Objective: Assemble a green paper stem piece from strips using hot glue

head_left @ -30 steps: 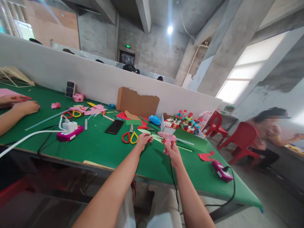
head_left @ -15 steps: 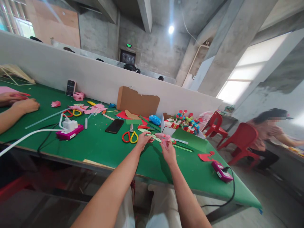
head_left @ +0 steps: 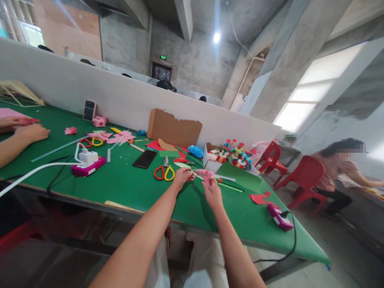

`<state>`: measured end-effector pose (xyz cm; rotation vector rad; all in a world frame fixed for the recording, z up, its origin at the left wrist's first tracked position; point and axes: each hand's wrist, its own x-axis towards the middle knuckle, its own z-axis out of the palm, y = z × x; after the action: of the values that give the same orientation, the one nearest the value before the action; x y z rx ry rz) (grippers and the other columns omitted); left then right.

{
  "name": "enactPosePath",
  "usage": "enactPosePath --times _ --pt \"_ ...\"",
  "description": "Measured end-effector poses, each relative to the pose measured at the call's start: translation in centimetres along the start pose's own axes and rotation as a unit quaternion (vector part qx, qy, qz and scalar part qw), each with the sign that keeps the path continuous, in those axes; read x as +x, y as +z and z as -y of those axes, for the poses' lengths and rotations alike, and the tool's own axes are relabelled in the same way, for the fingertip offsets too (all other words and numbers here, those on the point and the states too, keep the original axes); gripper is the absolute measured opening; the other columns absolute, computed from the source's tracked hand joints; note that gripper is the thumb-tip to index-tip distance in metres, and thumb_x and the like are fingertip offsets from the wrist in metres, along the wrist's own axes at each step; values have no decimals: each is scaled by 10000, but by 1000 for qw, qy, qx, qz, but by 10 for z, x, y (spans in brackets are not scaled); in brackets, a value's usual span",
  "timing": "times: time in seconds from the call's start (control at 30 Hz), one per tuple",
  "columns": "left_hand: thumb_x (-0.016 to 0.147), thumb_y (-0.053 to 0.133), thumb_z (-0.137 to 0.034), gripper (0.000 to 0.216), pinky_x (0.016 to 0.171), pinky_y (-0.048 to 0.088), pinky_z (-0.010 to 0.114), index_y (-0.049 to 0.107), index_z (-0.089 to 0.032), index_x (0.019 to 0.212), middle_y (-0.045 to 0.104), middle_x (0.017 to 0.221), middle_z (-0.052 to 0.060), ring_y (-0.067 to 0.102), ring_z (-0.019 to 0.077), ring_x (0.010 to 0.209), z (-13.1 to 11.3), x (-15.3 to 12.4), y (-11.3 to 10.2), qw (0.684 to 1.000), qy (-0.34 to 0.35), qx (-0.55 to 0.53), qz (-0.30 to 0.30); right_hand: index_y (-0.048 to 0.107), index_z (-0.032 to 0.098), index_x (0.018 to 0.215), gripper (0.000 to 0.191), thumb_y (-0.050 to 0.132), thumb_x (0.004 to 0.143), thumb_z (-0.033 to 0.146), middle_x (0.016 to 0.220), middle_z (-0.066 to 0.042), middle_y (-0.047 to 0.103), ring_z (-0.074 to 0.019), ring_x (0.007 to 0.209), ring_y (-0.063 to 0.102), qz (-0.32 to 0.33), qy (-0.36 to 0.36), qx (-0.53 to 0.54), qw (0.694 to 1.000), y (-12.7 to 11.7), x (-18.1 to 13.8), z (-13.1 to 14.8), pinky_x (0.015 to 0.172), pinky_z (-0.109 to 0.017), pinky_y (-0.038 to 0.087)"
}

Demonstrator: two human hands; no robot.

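Observation:
My left hand (head_left: 182, 178) pinches a small pale green strip (head_left: 195, 174), perhaps paper, above the green table. Its fingers cover part of it. Wrapped around the handle of a pink glue gun (head_left: 205, 173), my right hand (head_left: 213, 193) holds the gun's nozzle pointing left, close to the strip. Scissors (head_left: 164, 169) with one red and one yellow handle lie to the left of my left hand. Beyond my hands are a small dark green spring-like coil (head_left: 190, 163) and a blue bundle (head_left: 195, 151). Narrow green strips (head_left: 230, 187) lie right of the glue gun.
A black phone (head_left: 145, 159) lies left of the scissors. A white box (head_left: 210, 158) of colourful paper figures stands behind my right hand, before a divider. Purple power strips (head_left: 87, 167) sit at both sides. At far left, another person's hands (head_left: 31, 130) work.
The glue gun has tilted slightly, and its nozzle remains near the strip. My left hand has hardly moved.

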<state>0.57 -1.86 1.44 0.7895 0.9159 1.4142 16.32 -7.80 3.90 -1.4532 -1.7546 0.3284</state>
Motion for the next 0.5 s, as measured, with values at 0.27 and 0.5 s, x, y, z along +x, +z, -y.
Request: enactPosePath --times 0.27,0.5 --pt "690 775 -122 221 568 556 249 571 -148 771 681 589 16 671 144 555 0 -1 3 1000 -2 8 -12 522 191 1355 517 494 869 369 1232 -145 680 -291 1093 659 19 0 -29 999 -4 0 3 870 -353 503" --pt "662 796 -127 241 584 560 262 579 -151 763 681 591 13 682 156 575 2 0 2 1000 10 18 -1 515 183 1363 513 491 877 345 1205 -145 691 -295 1053 673 30 10 -55 998 -8 1 9 845 -361 509"
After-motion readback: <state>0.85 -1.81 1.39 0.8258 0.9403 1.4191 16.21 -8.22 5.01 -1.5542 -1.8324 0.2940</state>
